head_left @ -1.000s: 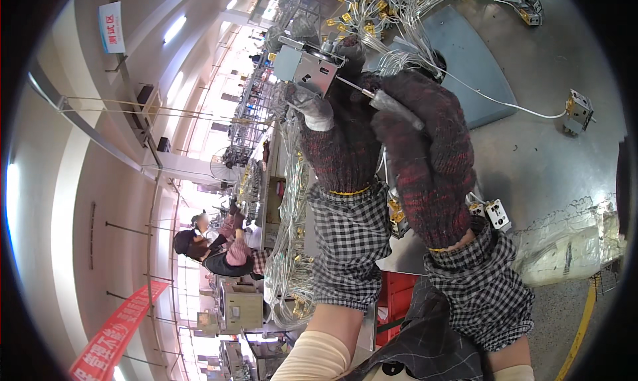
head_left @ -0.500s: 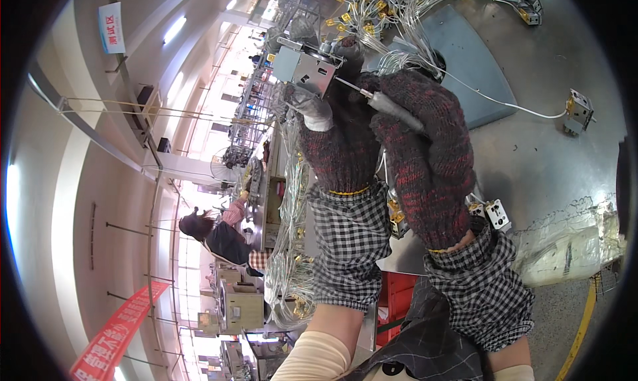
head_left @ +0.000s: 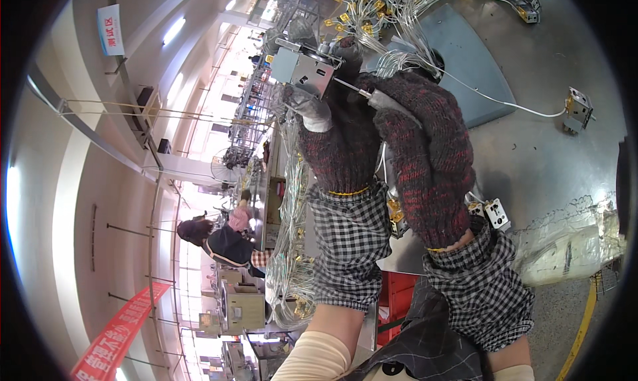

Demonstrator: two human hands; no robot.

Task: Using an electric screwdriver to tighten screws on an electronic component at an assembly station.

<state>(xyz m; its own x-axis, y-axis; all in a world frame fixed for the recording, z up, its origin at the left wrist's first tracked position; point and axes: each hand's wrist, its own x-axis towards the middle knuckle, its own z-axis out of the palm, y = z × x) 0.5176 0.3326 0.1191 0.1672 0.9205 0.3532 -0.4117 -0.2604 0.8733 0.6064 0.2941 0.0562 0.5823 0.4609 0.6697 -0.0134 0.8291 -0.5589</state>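
Observation:
My left hand (head_left: 342,128), in a dark knitted glove with grey-wrapped fingertips, grips a small silver box-shaped metal device (head_left: 311,74) with slots in its face. My right hand (head_left: 425,135), gloved in the same dark red-flecked knit, is closed around a thin metal rod (head_left: 348,87). The rod has a wider silver collar near my fingers, and its tip meets the side of the device. Whether it enters the device, I cannot tell. Grey wrapping covers the right fingertip or thumb along the rod.
A similar metal device (head_left: 578,110) on a white cable lies at the right of the metal table (head_left: 531,162). Bundled white cables (head_left: 405,22) with yellowish ends cover the far side, beside a grey-blue plate (head_left: 475,62). More devices (head_left: 495,213) sit by my right wrist. A co-worker (head_left: 226,245) stands at left.
My hands and the device stay almost in place, with only a slight shift of the right fingers along the rod. In the background the co-worker's arm and body have moved a little.

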